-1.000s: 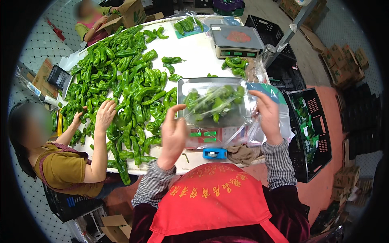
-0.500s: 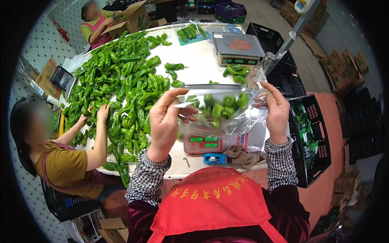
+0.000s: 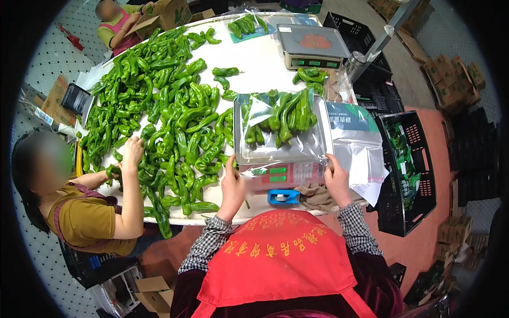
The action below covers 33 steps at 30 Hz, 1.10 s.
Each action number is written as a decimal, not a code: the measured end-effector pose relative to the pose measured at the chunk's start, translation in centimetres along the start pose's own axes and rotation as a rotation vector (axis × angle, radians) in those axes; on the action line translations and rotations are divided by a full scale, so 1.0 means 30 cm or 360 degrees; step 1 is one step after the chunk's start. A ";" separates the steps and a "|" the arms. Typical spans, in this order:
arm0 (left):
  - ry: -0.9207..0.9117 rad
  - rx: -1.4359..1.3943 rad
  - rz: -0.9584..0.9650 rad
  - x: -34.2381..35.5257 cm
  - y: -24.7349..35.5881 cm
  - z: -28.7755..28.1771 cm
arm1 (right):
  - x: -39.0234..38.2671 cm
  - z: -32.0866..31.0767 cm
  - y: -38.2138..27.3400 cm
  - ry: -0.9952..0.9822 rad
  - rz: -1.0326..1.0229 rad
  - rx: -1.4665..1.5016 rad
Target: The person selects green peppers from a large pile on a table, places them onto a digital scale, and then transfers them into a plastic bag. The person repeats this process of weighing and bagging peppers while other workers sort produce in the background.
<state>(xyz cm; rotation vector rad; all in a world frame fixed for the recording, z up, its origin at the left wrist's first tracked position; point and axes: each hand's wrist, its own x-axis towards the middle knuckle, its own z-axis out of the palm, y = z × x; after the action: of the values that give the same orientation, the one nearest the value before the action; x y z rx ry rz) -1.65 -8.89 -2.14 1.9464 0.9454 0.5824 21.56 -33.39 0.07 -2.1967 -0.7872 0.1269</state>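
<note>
Currently a clear plastic bag w/ long green peppers in it lies on the pan of the nearer scale; left hand is at the pan's near left corner, right hand at the near right one, both by the bag's near edge. Fingers look fairly narrow on each side, but can't tell if they actually pinch the film, esp. on the left, where the thumb's blurred. To do it well, I'd keep any pull light & even on both corners, peppers mid-pan, and fingers off the pan before trusting a reading, b/c a resting fingertip would prob. skew it; thin film may also tear if tugged. Bench is white, w/ a big pepper heap on its left, blue tape dispenser & brown cloth near the front edge, teal-and-silver packaging right of the scale, 2nd scale toward the far end. Room: co-worker in mustard top has hands at the heap, another person is far left by a carton; black crate w/ green packs sits right of the bench, reddish floor beyond, stacked cardboard boxes further off
</note>
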 end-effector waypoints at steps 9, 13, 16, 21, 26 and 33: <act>-0.0250 -0.0405 -0.0186 -0.076 -0.061 -0.032 | -0.083 -0.072 -0.195 -0.0029 -0.0135 0.0116; -0.0337 -0.0564 -0.0379 -0.093 -0.036 -0.045 | -0.082 0.032 -0.344 -0.0265 -0.0294 0.0467; -0.0432 -0.0655 -0.0493 -0.096 -0.022 -0.068 | -0.055 0.114 -0.401 -0.0379 -0.0388 0.0524; -0.0511 -0.0861 -0.0628 -0.114 0.003 -0.090 | -0.026 0.218 -0.481 -0.0595 -0.0427 0.0567; -0.0500 -0.0913 -0.0689 -0.124 0.014 -0.104 | -0.026 0.347 -0.488 -0.0872 -0.0600 0.0518; -0.0542 -0.1021 -0.0753 -0.138 0.000 -0.108 | -0.030 0.411 -0.504 -0.0952 -0.0584 0.0505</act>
<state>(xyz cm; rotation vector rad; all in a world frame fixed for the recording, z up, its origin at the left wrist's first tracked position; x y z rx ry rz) -6.41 -10.56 -0.63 1.1474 0.8279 0.2218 9.26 -18.36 2.13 -1.6855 -1.3777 0.6946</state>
